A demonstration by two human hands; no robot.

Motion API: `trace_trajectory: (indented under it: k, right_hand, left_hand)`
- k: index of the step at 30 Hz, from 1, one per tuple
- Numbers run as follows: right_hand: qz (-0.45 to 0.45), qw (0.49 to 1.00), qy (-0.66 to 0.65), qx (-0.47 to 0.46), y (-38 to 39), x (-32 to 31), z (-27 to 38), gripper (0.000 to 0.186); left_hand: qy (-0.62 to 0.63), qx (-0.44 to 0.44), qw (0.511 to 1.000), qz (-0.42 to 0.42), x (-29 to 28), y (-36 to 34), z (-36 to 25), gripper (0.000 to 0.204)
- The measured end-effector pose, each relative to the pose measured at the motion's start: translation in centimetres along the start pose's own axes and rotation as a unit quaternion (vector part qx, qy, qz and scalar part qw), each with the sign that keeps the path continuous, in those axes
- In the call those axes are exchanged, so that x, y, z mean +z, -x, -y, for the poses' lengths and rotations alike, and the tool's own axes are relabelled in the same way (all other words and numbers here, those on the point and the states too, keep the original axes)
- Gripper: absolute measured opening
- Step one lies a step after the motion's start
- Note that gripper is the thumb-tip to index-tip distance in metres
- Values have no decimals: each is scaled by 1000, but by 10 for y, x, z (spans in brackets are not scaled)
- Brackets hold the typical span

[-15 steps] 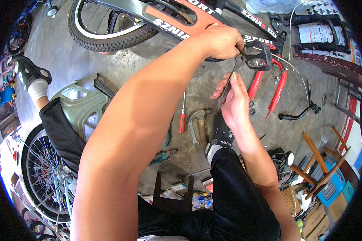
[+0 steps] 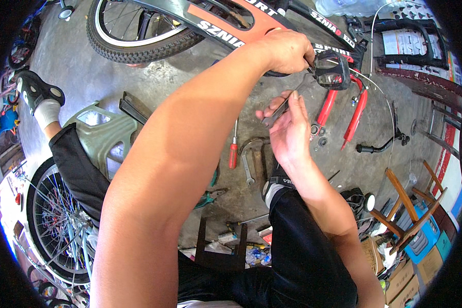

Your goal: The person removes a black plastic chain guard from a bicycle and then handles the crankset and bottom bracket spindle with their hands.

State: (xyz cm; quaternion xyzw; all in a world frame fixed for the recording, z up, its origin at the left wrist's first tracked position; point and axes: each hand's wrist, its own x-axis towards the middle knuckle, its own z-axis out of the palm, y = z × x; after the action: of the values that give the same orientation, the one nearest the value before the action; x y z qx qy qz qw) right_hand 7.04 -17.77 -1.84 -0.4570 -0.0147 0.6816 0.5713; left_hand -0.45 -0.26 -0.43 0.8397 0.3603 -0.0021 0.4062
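Note:
My left hand reaches across to the far side, over the orange and black bicycle frame. Its fingers are curled closed just left of a black pedal; what they grip is hidden. Nearer to me and below it, my right hand holds a grey wrench between thumb and fingers, palm turned up. The far end of the wrench points toward the pedal and looks blurred, so I cannot tell whether it touches there. A red fork lies just right of this hand.
On the floor between my legs lie a red-handled screwdriver, another wrench, a hammer and green-handled pliers. A green plastic stool stands at left, near a spoked wheel. A wooden stool is at right.
My right hand has moved slightly left, and the wrench's near end has swung left with it. My left hand has stayed almost in place beside the pedal.

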Motion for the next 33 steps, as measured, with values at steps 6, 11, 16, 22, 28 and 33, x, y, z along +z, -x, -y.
trace_trajectory:
  k: [6,11,16,22,28,33]
  right_hand:
    - [8,1000,-1,-18,-12,2,7,22]
    - [-29,999,11,-17,-5,5,7,23]
    - [-26,998,-57,11,-15,5,7,24]
    - [-32,987,-145,59,-20,17,17,26]
    - [65,968,-164,180,-15,-16,70,21]
    - [76,987,19,140,-21,-27,78,25]
  left_hand:
    - [12,11,1000,-15,3,-3,4,30]
    - [9,1,1000,-6,3,-4,4,30]
    - [1,7,1000,-11,1,-5,1,31]
    - [27,-2,1000,13,-1,-6,1,34]
    - [41,-4,999,9,7,-14,7,36]
    - [9,-7,1000,-24,11,-12,-1,38]
